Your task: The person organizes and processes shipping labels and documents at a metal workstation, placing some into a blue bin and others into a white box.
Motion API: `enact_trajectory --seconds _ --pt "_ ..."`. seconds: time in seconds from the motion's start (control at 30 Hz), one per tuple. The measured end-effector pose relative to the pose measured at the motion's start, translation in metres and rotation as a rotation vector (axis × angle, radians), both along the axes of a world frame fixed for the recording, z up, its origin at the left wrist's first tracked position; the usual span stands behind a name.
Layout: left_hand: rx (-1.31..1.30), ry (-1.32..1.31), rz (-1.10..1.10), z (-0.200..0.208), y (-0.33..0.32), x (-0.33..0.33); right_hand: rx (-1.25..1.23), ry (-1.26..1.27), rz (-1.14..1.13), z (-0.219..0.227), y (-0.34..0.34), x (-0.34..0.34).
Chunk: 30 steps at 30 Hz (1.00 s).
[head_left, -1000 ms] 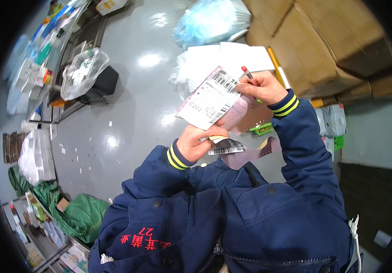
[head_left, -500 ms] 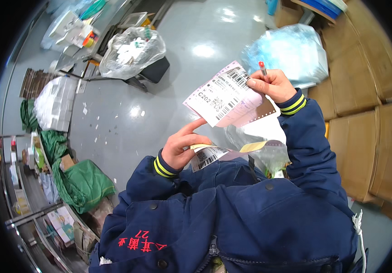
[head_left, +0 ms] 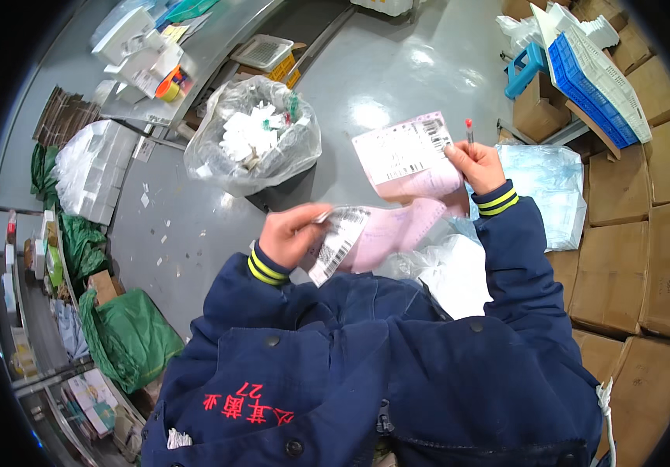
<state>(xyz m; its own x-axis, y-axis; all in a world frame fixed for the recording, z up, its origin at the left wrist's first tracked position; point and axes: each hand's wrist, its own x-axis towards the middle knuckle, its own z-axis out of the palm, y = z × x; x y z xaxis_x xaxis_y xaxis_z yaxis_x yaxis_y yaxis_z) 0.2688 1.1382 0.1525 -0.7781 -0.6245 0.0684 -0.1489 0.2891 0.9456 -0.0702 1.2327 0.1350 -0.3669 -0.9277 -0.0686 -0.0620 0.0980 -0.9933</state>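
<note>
Left hand [head_left: 292,236]: was pinched on left slip [head_left: 340,243], near; right hand [head_left: 479,167]: gripped right slip [head_left: 403,154] and pen [head_left: 469,131], farther right; both slips were in hand, neither laid down; any join was unclear

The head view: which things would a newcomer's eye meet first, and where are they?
Probably first the pink-and-white printed paper at the centre, held by the left hand and the right hand, with a red-ended slim pen upright at the right one. Next, the clear plastic bag of white scraps, upper left of centre, and the crumpled green sack at lower left.
</note>
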Motion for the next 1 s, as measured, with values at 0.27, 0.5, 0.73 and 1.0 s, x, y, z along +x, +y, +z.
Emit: enact_trajectory --seconds 0.27,0.5,0.73,1.0 --pt "0.145 0.080 0.078 -0.012 -0.194 -0.125 0.040 0.227 -0.333 -0.004 -0.125 -0.128" --pt "0.315 0.167 0.191 -0.041 -0.348 -0.255 -0.028 0.069 -0.395 -0.048 -0.268 -0.280" --pt "-0.048 -0.088 0.427 -0.035 -0.478 -0.336 0.006 0.285 -0.316 -0.038 -0.443 -0.393" --pt "-0.420 -0.216 0.459 -0.060 -0.651 -0.362 -0.025 0.173 -0.160 -0.055 -0.667 -0.456"
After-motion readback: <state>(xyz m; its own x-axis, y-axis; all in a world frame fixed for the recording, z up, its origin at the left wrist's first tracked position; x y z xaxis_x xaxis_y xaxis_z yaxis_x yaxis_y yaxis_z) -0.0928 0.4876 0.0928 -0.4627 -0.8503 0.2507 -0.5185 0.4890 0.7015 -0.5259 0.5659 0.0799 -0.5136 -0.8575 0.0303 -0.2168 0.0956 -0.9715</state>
